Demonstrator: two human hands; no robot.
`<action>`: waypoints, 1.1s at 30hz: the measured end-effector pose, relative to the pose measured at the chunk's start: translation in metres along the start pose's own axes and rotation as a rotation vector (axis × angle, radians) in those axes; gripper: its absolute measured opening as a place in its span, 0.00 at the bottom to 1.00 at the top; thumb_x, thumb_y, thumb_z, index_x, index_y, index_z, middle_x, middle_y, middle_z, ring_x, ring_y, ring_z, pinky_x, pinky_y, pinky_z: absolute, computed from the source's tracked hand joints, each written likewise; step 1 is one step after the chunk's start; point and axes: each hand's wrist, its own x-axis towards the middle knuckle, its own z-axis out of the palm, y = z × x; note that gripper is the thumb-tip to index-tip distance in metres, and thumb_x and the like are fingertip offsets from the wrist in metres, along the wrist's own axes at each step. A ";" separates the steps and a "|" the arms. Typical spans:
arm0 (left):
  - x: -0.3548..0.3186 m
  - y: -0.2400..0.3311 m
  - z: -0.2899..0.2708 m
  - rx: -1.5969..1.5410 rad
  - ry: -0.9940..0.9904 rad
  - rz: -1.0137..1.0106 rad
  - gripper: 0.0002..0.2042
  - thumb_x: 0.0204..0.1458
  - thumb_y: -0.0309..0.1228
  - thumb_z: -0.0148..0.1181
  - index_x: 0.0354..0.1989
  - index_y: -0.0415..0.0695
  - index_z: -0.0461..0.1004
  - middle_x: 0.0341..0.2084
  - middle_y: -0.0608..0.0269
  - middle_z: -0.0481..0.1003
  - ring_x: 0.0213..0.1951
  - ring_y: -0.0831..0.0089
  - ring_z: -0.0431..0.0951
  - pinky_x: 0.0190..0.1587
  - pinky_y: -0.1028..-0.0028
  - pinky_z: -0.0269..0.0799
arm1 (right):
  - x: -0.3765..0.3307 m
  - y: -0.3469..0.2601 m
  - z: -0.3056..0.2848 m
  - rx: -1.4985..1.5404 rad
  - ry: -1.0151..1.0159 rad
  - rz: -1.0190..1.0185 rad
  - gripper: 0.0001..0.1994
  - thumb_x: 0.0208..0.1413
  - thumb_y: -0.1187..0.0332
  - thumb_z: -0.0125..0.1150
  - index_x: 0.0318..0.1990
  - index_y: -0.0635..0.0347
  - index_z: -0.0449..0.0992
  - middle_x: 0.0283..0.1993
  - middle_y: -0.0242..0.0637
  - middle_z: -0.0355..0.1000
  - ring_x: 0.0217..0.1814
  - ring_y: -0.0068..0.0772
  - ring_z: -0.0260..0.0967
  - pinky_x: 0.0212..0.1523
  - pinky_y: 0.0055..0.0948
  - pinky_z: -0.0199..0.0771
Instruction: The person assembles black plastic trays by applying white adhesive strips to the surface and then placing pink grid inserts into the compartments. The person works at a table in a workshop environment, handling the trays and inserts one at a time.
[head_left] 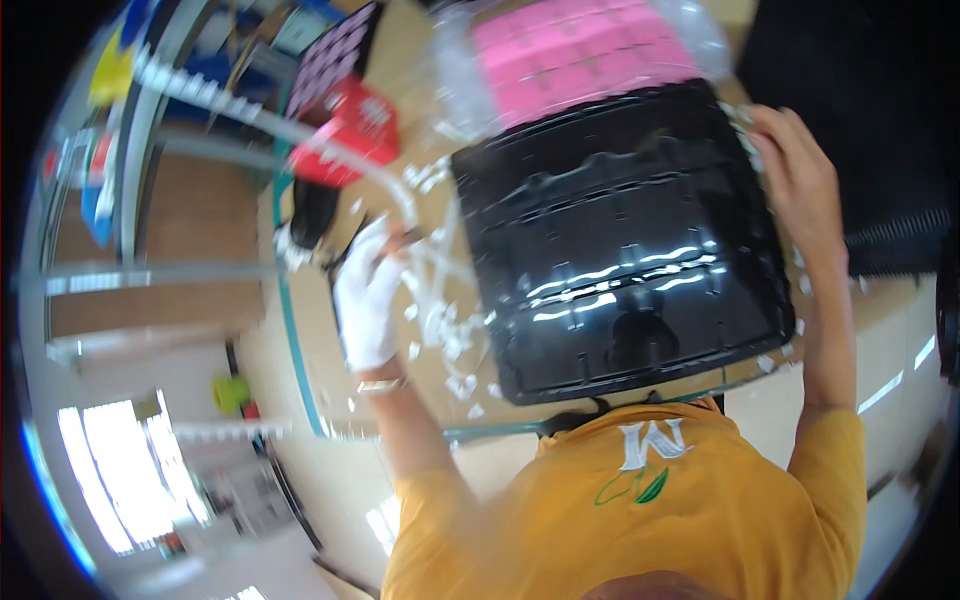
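A glossy black molded plastic tray (620, 270) lies on the tabletop in front of my body. My right hand (803, 185) is at its far right edge, bare, with bent fingers gripping the rim. To the left of the tray, my left hand (368, 295) wears a white glove and is raised over the table. Its fingers are drawn together in a pinch, and the fingertips look bare. A long white strip (270, 122) curves down from the upper left and ends by those fingertips. Blur hides whether the pinch holds it.
White scraps (450, 335) litter the brown tabletop (340, 385). Behind the tray lie pink sheets (590, 55) in clear plastic. A red box (350, 135) and a dark panel of pink pieces (335, 50) stand far left. Metal shelving (130, 150) rises at the left.
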 end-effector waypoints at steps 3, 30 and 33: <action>-0.002 0.001 0.024 -0.318 -0.078 0.079 0.05 0.50 0.27 0.60 0.32 0.39 0.73 0.45 0.56 0.75 0.48 0.68 0.73 0.55 0.69 0.64 | 0.001 -0.022 0.010 0.051 -0.057 0.019 0.10 0.56 0.79 0.59 0.46 0.65 0.73 0.34 0.42 0.68 0.34 0.39 0.71 0.37 0.28 0.71; 0.124 0.051 0.253 0.165 -0.496 0.386 0.13 0.52 0.26 0.58 0.47 0.38 0.75 0.33 0.56 0.80 0.33 0.70 0.81 0.38 0.73 0.75 | -0.026 -0.014 -0.037 0.205 0.016 0.280 0.08 0.57 0.77 0.59 0.45 0.65 0.75 0.32 0.33 0.68 0.31 0.22 0.66 0.32 0.20 0.67; 0.131 0.041 0.271 0.353 -0.493 0.487 0.17 0.50 0.28 0.59 0.50 0.41 0.75 0.36 0.50 0.81 0.37 0.61 0.82 0.41 0.67 0.76 | -0.033 -0.003 -0.034 0.192 -0.001 0.311 0.08 0.58 0.76 0.59 0.45 0.64 0.74 0.32 0.34 0.68 0.31 0.25 0.66 0.31 0.23 0.66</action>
